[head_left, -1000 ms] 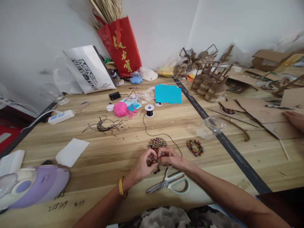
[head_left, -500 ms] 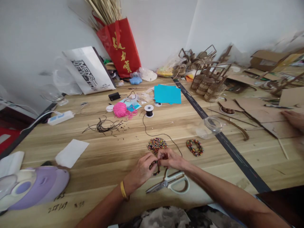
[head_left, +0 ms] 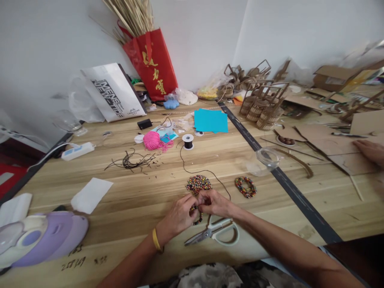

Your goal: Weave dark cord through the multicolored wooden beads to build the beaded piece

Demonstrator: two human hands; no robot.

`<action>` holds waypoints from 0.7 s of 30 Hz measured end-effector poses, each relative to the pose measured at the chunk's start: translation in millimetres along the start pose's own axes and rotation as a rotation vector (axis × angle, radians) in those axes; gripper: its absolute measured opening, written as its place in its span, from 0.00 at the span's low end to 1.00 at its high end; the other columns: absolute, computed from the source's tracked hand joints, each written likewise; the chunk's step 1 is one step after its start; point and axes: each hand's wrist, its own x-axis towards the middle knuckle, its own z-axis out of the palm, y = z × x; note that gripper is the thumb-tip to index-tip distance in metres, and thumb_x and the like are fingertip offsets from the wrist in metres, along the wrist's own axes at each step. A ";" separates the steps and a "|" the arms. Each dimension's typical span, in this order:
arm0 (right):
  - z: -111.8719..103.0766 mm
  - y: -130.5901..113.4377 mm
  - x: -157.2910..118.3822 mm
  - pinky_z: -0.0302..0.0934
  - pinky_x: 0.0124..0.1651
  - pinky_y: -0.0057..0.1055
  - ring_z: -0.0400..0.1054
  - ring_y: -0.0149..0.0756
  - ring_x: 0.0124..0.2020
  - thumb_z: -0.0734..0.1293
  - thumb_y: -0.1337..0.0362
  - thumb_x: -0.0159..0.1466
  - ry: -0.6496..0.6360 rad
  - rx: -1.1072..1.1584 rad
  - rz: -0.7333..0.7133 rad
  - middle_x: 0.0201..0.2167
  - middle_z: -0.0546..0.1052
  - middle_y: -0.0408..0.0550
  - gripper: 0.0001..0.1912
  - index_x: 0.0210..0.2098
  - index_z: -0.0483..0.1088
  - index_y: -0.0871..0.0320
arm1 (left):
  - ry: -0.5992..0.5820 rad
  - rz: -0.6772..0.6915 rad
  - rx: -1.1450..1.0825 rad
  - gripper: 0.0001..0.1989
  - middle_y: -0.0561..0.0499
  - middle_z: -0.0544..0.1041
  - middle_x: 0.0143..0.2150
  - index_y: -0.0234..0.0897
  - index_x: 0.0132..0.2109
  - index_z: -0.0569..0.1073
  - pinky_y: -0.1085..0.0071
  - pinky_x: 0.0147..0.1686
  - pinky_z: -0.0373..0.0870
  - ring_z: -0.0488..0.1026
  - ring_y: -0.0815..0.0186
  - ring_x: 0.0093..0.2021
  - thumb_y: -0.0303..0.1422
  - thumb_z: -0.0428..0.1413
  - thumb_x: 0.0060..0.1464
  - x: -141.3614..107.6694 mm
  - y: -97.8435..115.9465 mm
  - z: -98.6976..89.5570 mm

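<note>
Between my hands hangs a small beaded bracelet (head_left: 198, 219) with dark and coloured beads, its lower part drooping toward the table. The fingers of my left hand (head_left: 181, 212) are closed around one side of it. My right hand (head_left: 214, 203) pinches at its top, the fingertips meeting those of the left; the exact spot they grip is hidden. Just beyond the fingers lies a pile of multicoloured beads (head_left: 198, 184). A finished-looking ring of beads (head_left: 245, 187) rests to the right. Scissors (head_left: 211, 232) with pale green handles lie below my hands.
A spool of black cord (head_left: 188, 142) stands farther back, its loose end trailing toward my right hand. Cut black cords (head_left: 132, 160), pink yarn (head_left: 152, 139) and blue sheets (head_left: 211, 121) lie around. Another person's hand (head_left: 369, 150) rests on cardboard at right.
My hands stay in nearly the same place, with the fingers shifting slightly at the bracelet. The view has tilted a little; the things on the table have not moved.
</note>
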 end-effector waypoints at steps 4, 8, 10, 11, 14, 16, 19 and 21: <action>-3.5 -5.4 -0.8 0.47 0.23 0.20 0.53 0.23 0.20 0.65 0.70 0.52 -0.032 -0.005 0.011 0.18 0.62 0.35 0.04 0.27 0.64 0.60 | 0.015 -0.112 -0.164 0.06 0.54 0.66 0.23 0.36 0.26 0.67 0.74 0.26 0.57 0.61 0.70 0.25 0.21 0.52 0.43 5.2 3.5 -4.7; -5.9 -12.4 -2.6 0.48 0.24 0.20 0.55 0.24 0.21 0.66 0.70 0.53 -0.030 -0.012 -0.032 0.20 0.63 0.35 0.06 0.30 0.64 0.60 | -0.036 -0.290 -0.393 0.04 0.58 0.62 0.19 0.35 0.25 0.68 0.77 0.22 0.53 0.56 0.74 0.21 0.22 0.53 0.41 9.2 5.9 -8.6; -6.3 -15.9 -4.3 0.48 0.24 0.20 0.55 0.24 0.21 0.66 0.70 0.54 -0.026 -0.039 -0.067 0.20 0.62 0.35 0.06 0.31 0.63 0.59 | -0.071 -0.357 -0.507 0.02 0.58 0.62 0.19 0.34 0.25 0.68 0.77 0.21 0.53 0.56 0.74 0.20 0.24 0.53 0.42 10.0 4.1 -9.6; -6.4 -17.4 -5.3 0.48 0.24 0.20 0.54 0.24 0.21 0.66 0.71 0.55 -0.026 -0.061 -0.084 0.20 0.61 0.35 0.06 0.31 0.63 0.59 | -0.089 -0.378 -0.569 0.01 0.57 0.62 0.19 0.33 0.25 0.68 0.77 0.21 0.53 0.56 0.74 0.21 0.25 0.54 0.41 10.2 2.4 -9.9; -6.3 -20.4 -8.5 0.48 0.23 0.20 0.54 0.24 0.22 0.65 0.72 0.55 -0.031 -0.136 -0.126 0.20 0.60 0.35 0.07 0.31 0.61 0.58 | -0.128 -0.385 -0.770 0.05 0.55 0.65 0.21 0.32 0.25 0.68 0.77 0.23 0.55 0.59 0.73 0.22 0.30 0.56 0.41 9.8 -5.0 -10.4; -5.9 -21.6 -10.3 0.49 0.23 0.20 0.55 0.24 0.21 0.65 0.73 0.56 -0.038 -0.187 -0.157 0.21 0.61 0.35 0.08 0.31 0.61 0.58 | -0.150 -0.384 -0.882 0.08 0.54 0.66 0.22 0.32 0.26 0.68 0.77 0.24 0.57 0.61 0.73 0.23 0.33 0.57 0.42 9.3 -9.5 -10.5; -4.2 -23.4 -11.7 0.51 0.25 0.21 0.57 0.25 0.23 0.66 0.71 0.57 -0.024 -0.297 -0.241 0.23 0.63 0.37 0.08 0.32 0.61 0.58 | -0.175 -0.440 -0.988 0.11 0.54 0.67 0.22 0.31 0.28 0.70 0.77 0.23 0.57 0.61 0.73 0.23 0.37 0.58 0.44 8.9 -12.4 -10.5; -2.3 -24.1 -12.0 0.54 0.29 0.23 0.59 0.27 0.27 0.67 0.69 0.59 0.000 -0.390 -0.326 0.26 0.65 0.40 0.08 0.31 0.61 0.58 | -0.161 -0.476 -1.030 0.11 0.53 0.67 0.23 0.31 0.28 0.71 0.77 0.23 0.57 0.62 0.73 0.23 0.37 0.59 0.43 9.0 -11.7 -10.2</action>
